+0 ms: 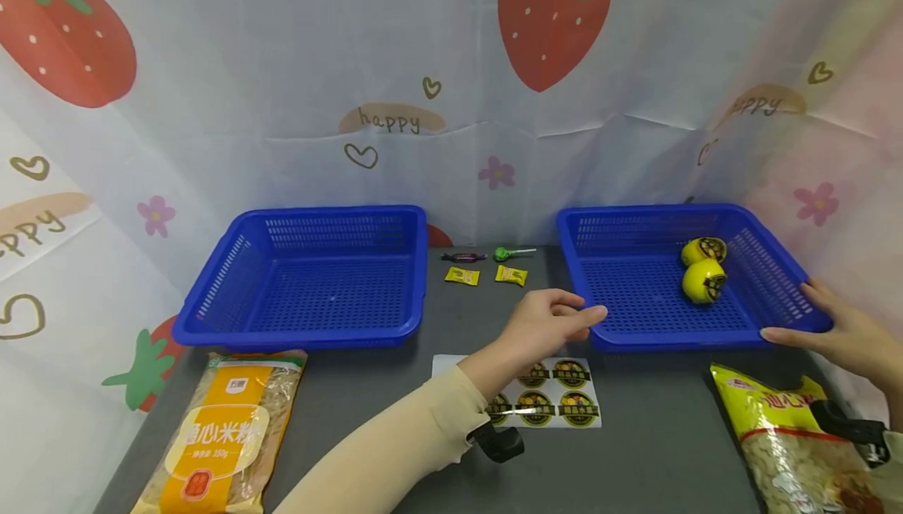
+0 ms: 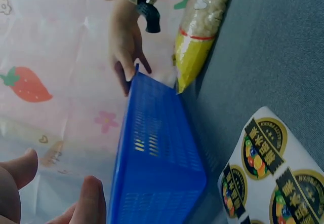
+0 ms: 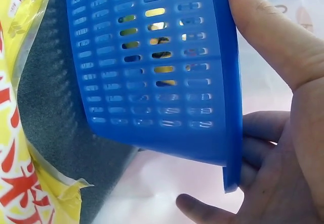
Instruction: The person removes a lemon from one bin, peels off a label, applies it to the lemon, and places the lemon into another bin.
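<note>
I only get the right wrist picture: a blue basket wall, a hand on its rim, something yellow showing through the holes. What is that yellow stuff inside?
Observer: Two yellow round fruits with dark stickers lie in the right basket, toward its far right side.
Operator: Is anyone holding the other side of it?
Observer: Yes, the left hand touches the basket's near left corner, while the right hand is at its right rim.
Operator: Is this the only basket?
Observer: No, a second blue basket sits to the left, with wrapped candies on the table between the two.
Operator: Where do the stickers come from?
Observer: Perhaps from a sticker sheet lying under the left forearm.
</note>
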{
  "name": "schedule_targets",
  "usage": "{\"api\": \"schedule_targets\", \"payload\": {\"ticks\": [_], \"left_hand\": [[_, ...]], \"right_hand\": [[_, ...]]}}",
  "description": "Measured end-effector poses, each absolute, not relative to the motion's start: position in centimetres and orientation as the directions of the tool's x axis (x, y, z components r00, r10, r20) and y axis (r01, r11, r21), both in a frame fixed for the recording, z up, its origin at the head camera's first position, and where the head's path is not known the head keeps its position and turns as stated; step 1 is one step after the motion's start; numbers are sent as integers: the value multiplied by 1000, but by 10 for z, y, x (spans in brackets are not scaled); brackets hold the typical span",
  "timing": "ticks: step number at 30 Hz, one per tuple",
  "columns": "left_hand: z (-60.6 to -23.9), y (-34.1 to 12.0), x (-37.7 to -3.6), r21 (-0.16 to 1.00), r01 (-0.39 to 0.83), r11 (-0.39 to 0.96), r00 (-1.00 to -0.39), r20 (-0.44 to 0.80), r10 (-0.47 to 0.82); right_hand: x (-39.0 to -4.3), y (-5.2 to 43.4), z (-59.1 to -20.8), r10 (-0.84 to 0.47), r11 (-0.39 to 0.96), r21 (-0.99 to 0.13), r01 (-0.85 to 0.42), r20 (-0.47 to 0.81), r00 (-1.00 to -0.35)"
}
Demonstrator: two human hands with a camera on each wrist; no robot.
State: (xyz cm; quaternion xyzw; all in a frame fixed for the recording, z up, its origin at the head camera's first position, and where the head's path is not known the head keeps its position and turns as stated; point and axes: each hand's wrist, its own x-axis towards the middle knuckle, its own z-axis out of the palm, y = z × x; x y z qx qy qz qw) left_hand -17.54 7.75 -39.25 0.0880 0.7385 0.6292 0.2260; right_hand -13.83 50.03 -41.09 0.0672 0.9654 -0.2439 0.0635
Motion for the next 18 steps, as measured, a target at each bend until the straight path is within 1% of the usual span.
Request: {"api": "schedule_targets", "payload": {"ticks": [4, 8, 13, 16, 18], "left_hand": [[-390, 64, -173, 970, -128, 208, -875, -209, 437], [-391, 49, -170, 975, -112, 193, -862, -192, 468], [-392, 23, -167, 981, -75, 180, -850, -157, 503], [-388, 3, -165, 984, -53, 169, -860, -131, 494], [-386, -10, -165, 985, -30, 169, -873, -108, 476]], "right_hand": [[-139, 499, -409, 117, 865, -469, 179, -157, -981], [-137, 496, -405, 130, 870, -457, 183, -146, -981], [-131, 484, -397, 92, 900, -426, 95, -30, -995], [-128, 470, -391, 49, 910, -414, 28, 40, -998], [-127, 459, -386, 15, 902, -431, -19, 75, -997]]}}
